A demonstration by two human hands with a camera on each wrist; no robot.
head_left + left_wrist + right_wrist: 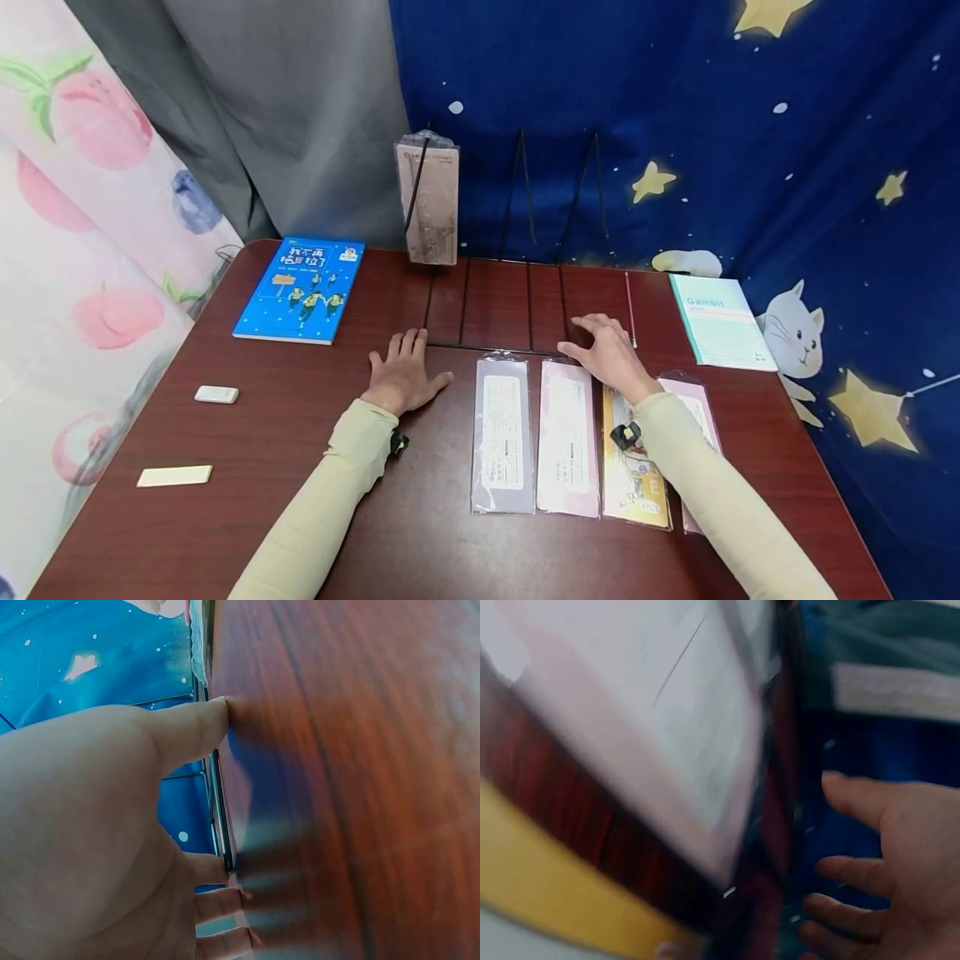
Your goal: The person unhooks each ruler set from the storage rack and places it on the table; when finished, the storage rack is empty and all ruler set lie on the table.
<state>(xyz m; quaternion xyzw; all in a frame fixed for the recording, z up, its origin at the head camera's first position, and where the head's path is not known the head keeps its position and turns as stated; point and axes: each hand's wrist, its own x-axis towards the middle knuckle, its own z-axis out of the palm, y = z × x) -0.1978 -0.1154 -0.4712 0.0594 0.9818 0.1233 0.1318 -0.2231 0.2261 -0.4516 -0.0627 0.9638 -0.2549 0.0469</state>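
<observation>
Resting flat and empty on the table (225,517), both hands (405,375) flank four sleeved packets (502,433).

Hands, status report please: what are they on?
Left hand flat on table, holding nothing. Right hand open above yellow packet. Nothing in the way.
</observation>
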